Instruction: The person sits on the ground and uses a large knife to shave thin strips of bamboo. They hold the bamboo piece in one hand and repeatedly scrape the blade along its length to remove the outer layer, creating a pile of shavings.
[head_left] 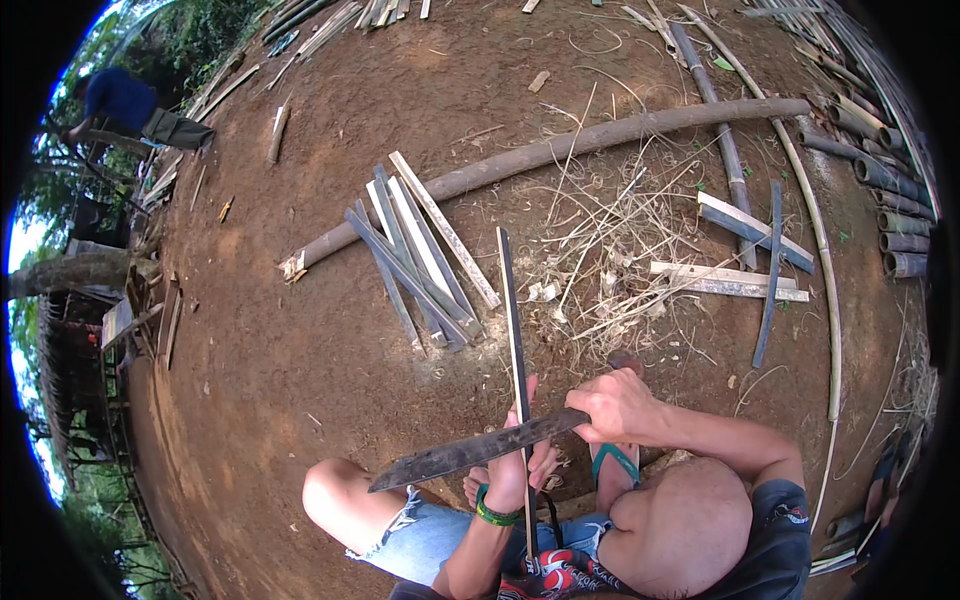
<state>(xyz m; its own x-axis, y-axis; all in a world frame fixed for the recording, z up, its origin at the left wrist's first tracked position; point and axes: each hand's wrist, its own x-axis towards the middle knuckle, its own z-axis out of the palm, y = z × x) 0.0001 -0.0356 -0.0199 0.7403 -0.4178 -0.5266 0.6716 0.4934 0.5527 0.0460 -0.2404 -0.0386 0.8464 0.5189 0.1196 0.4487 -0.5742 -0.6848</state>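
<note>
- Step in hand, by my read: splitting or shaving a thin bamboo strip (515, 330) with a machete (470, 452) — blade laid across the strip near its lower end, just above the knees.
- Right hand (612, 405): closed around the machete handle, blade running down-left from it, dark and flat, tip out past the left knee.
- Left hand (520, 450): wrapped around the strip right at the blade, fingers curled on it; green wristband (492, 512) on that wrist.
- The strip stands roughly upright in the view, top end pointing away over the dirt ground (300, 330), lower end running down between the legs — exact butt end hidden.
- Person is seated or crouched; foot in a green flip-flop (615, 465) just below the right hand.
- Nearby: a stack of cut bamboo slats (420, 255) ahead-left, a long bamboo pole (560, 148) lying across behind it, a litter of shavings (600, 270) ahead-right, more slats (740, 285) further right.
- Another person in a blue top (120, 98) bent over, far upper left — well apart.
- Next move calls for: blade kept in line with the grain, left fingers kept out of the edge's path, steady pressure from the right hand so the split doesn't run off to one side.
- Can't tell whether the edge has bitten in or is only resting on the strip.
</note>
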